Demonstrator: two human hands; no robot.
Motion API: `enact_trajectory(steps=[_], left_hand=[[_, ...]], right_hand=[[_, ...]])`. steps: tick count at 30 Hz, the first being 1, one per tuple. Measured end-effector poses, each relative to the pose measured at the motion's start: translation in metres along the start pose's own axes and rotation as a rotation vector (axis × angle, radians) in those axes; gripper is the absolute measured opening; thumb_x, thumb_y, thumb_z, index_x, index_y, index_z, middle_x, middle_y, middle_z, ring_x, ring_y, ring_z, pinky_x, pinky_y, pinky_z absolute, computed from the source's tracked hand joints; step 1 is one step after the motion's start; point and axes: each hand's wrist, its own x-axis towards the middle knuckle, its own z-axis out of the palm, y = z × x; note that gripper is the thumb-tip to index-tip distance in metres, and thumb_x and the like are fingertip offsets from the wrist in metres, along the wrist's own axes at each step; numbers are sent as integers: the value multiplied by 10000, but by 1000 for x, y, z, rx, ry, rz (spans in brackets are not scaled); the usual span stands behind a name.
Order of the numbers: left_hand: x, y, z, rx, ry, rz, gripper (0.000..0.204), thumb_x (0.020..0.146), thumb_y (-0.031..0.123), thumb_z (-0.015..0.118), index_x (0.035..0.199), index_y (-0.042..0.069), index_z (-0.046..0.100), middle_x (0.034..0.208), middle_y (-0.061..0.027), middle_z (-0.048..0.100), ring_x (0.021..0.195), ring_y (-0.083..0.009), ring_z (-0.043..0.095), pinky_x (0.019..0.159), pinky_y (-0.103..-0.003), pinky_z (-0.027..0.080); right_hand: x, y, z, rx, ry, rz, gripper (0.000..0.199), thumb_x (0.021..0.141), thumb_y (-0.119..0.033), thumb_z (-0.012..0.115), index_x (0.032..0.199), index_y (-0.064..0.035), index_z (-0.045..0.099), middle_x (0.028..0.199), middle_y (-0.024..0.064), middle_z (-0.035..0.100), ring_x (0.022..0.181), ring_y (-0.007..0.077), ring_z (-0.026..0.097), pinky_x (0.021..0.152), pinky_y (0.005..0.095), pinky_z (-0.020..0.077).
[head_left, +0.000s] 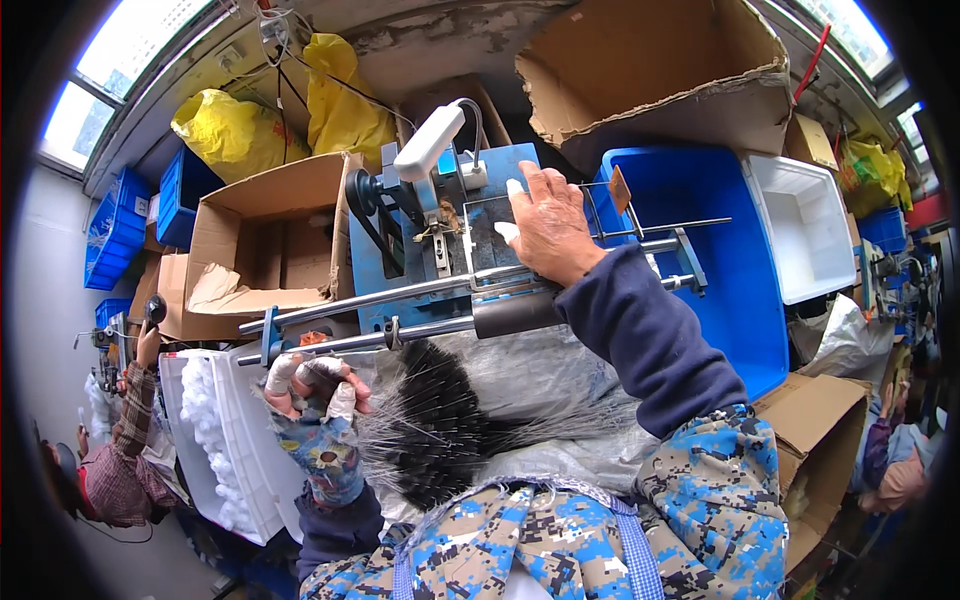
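My right hand (pixel 552 222) lies palm down on the right part of a blue bench machine (pixel 375 290), fingers apart, white tape on the thumb and a fingertip. Below the machine's left end, my left hand (pixel 318 385) is curled, with white tape round several fingers; what it pinches, if anything, cannot be made out. Beside it on my lap, over a grey plastic sheet (pixel 590 385), lies a bundle of thin wires with black ends (pixel 435 425). Two steel rails (pixel 430 328) cross the machine's front. A white lamp-like head (pixel 430 143) stands above its work point.
An open cardboard box (pixel 215 235) stands left of the machine; a blue bin (pixel 735 300) and a white tub (pixel 805 225) stand right. A white crate (pixel 265 490) holds white fluffy material. Another person (pixel 110 480) works at far left, and one more (pixel 905 470) at far right.
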Motion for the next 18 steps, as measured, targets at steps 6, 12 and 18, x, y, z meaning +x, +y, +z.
enact_trajectory(steps=[6,12,18], left_hand=[[3,-2,20,-65,-29,-24,591,747,-131,562,1255,102,369,867,-161,584,666,-198,610,511,-263,526],[4,-1,22,-65,-17,-68,563,756,-130,548,1241,114,398,880,-153,582,654,-189,603,505,-246,507],[10,9,24,51,-72,-35,498,776,-119,526,1220,79,416,865,-137,592,608,-138,562,509,-214,449]], right_hand=[[-16,-11,-16,41,-191,104,532,725,-327,667,1104,22,535,1122,159,390,1020,300,417,783,421,404],[-14,-18,-8,128,-194,139,570,778,-305,624,1194,45,455,1068,171,426,928,297,517,746,362,468],[-16,-14,-10,152,-243,112,590,804,-297,595,1233,63,410,1041,193,460,904,326,552,771,365,474]])
